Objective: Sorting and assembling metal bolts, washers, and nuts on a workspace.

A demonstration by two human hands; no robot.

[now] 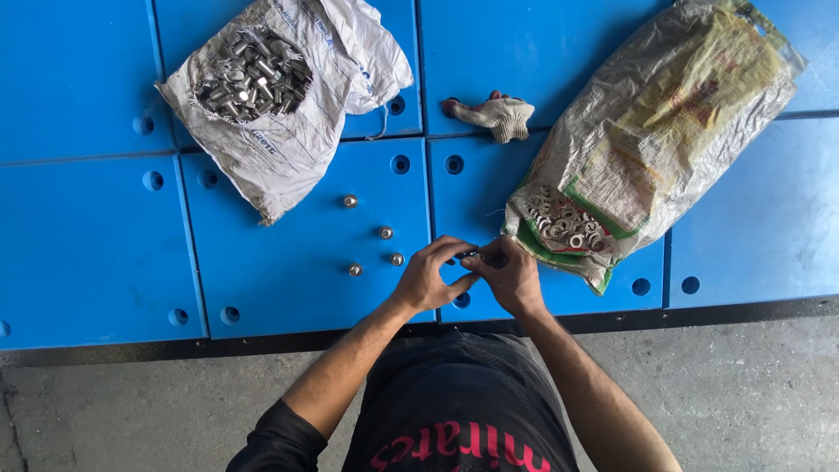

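Left hand: the left hand (428,278) is curled, fingertips pinching a small dark metal part (468,254) over the blue panel (288,288).
Right hand: the right hand (509,273) meets it from the other side, fingers closed on the same part; which hand bears the weight, cannot tell.
Part: held between both sets of fingertips, just above the panel's near edge, close to the mouth of the washer sack (647,131). Too small to tell its exact kind.
Set pieces: four short bolts (350,201) stand upright on the panel, left of the hands, well apart from each other.
Risk: the part is tiny and pinched only at the tips; a slip would likely send it rolling off the near edge onto the concrete floor (752,393), or into a panel hole (461,300).
Packages: white woven sack (280,114), upper left, open on a heap of grey bolts. Clear-and-yellow sack with green trim, right, lying slantwise, washers at its mouth.
Loose item: work glove (496,114) between the sacks.
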